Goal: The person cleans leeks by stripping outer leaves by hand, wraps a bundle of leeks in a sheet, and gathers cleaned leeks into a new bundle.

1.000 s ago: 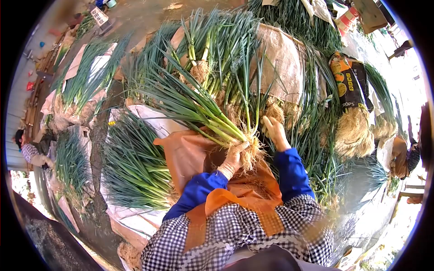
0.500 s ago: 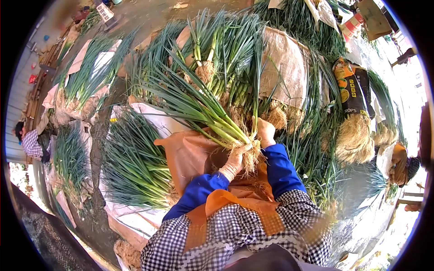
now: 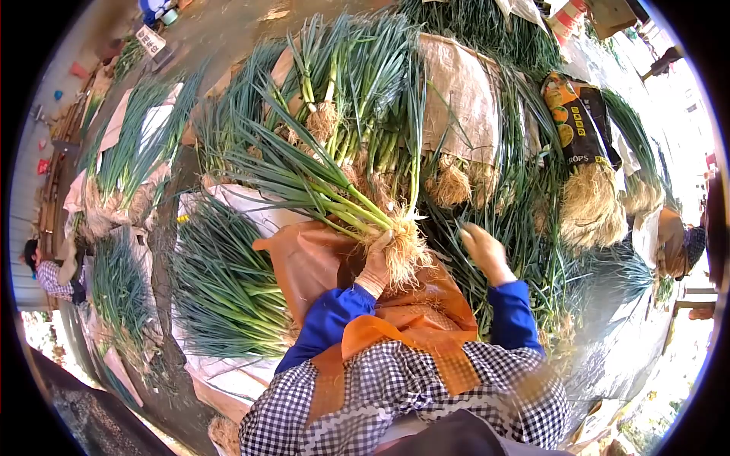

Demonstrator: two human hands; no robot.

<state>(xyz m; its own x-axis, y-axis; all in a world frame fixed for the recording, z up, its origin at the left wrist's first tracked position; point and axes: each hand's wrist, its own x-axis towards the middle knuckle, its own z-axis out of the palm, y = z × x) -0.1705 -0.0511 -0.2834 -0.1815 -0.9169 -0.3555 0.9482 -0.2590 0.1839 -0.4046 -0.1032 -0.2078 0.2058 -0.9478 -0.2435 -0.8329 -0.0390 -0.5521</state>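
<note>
My left hand (image 3: 376,258) is closed around the root end of a bunch of green onions (image 3: 357,207), held over my lap. The pale, stringy roots (image 3: 407,254) hang down beside the fingers, and the long green leaves fan up and to the left. One stalk (image 3: 415,167) stands nearly upright at the bunch's right side. To the right and apart from the bunch, my right hand (image 3: 485,251) is over loose green leaves (image 3: 525,258). Its fingers are loosely stretched out, and I see nothing held in them. An orange apron (image 3: 304,262) covers my lap.
More green onions (image 3: 224,281) lie on a white sheet at left. Several root-ended bunches (image 3: 322,118) and brown sacking (image 3: 460,99) are ahead. A black printed bag (image 3: 582,125) lies over a bundle at right. Other people (image 3: 57,277) are at the far left and right edges.
My right hand has let go of the bunch's root end and moved right and down. My left hand keeps hold of the bunch. The whole view has shifted slightly.
</note>
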